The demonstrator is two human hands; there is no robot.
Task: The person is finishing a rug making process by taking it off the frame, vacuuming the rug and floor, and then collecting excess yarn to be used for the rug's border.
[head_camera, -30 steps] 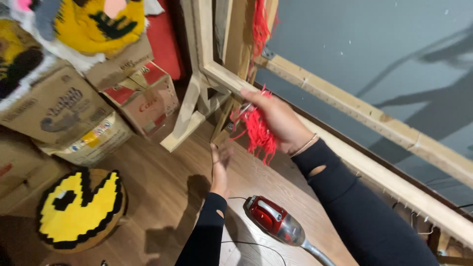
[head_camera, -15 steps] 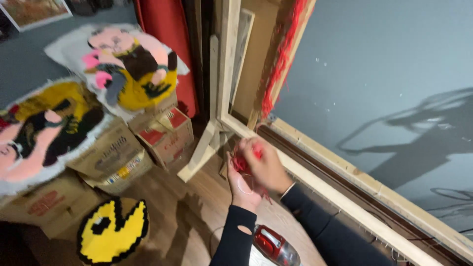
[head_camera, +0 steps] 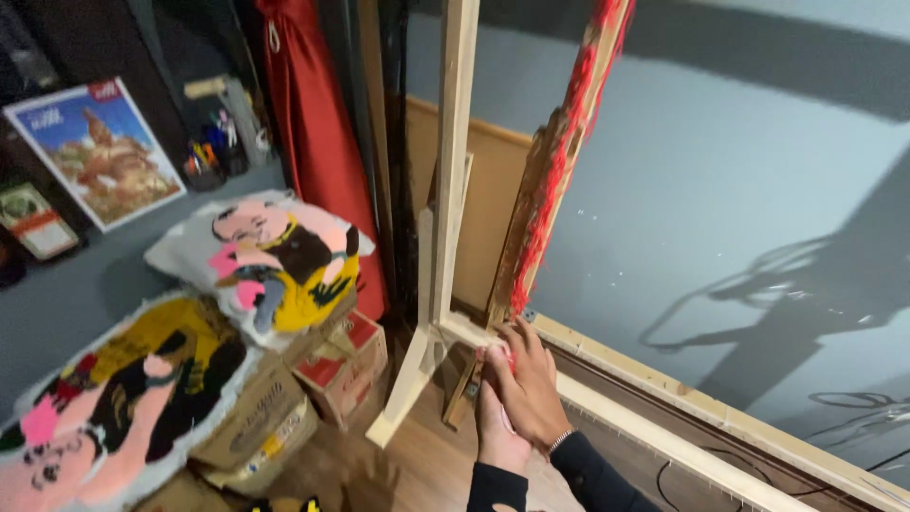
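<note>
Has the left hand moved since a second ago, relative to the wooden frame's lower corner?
Yes. The left hand has risen from the floor to the wooden frame corner, now pressed beside the right hand.

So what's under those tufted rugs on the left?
Cardboard boxes show under the rugs, with a red-topped box beside them. The rugs cover most of the box tops, so anything lying on those is hidden.

Two tufted rugs (head_camera: pixel 270 261), three cardboard boxes (head_camera: pixel 346 365), one poster (head_camera: pixel 100 152).
</note>
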